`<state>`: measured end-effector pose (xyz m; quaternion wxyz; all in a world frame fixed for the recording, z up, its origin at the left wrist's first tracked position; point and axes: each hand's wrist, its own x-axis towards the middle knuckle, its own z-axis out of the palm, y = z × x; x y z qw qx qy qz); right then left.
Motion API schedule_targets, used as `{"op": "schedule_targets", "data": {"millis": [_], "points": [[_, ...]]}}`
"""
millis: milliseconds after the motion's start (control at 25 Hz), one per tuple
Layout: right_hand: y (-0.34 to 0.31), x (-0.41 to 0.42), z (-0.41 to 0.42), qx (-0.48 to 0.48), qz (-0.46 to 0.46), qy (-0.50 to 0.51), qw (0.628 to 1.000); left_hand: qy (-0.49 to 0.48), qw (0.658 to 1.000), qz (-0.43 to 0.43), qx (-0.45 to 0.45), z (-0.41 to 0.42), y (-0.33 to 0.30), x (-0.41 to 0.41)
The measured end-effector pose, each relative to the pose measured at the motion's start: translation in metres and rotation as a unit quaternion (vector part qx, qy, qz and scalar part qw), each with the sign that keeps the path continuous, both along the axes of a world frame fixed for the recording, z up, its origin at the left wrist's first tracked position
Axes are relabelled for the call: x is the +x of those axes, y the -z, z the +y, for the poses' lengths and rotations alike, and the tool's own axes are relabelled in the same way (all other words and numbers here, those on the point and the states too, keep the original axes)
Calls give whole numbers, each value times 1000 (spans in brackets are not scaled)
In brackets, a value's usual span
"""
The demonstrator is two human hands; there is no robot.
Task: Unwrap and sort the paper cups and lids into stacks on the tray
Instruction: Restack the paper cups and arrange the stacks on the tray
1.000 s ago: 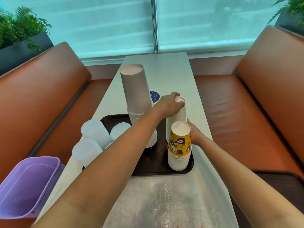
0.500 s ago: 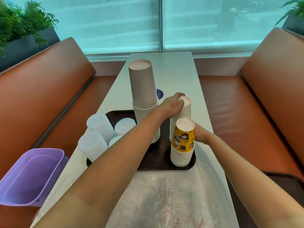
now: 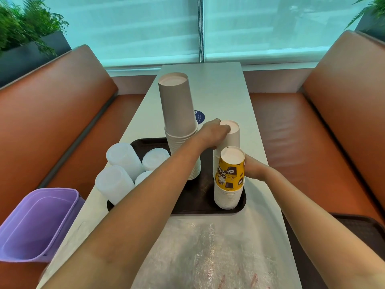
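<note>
A dark brown tray (image 3: 193,207) lies on the white table. On it stand a tall stack of grey upturned cups (image 3: 177,113), a shorter white cup stack (image 3: 232,136) and, nearest me, a stack topped by a yellow printed cup (image 3: 230,174). Stacks of translucent lids (image 3: 123,159) fill the tray's left side. My left hand (image 3: 212,134) grips the top of the white cup stack. My right hand (image 3: 253,168) sits behind the yellow cup stack, low against the white stack; its fingers are hidden.
Crumpled clear plastic wrap (image 3: 210,251) covers the table in front of the tray. A purple bin (image 3: 35,224) stands on the left bench. A second dark tray (image 3: 362,228) lies on the right bench. Orange bench backs flank the table; a round blue sticker (image 3: 200,117) marks its middle.
My left hand's fingers have slid off the white stack's top toward its left rim, uncovering more of it. The view has shifted slightly; the stacks stay in place.
</note>
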<state>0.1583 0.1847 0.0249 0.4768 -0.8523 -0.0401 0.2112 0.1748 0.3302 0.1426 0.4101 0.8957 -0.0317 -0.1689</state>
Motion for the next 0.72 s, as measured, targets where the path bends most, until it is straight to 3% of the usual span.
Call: {"op": "schedule_targets", "data": {"millis": [720], "points": [[8,-4,0,-18,3,23,1000,-19,999,-10,-26,-1,3,-12]]}}
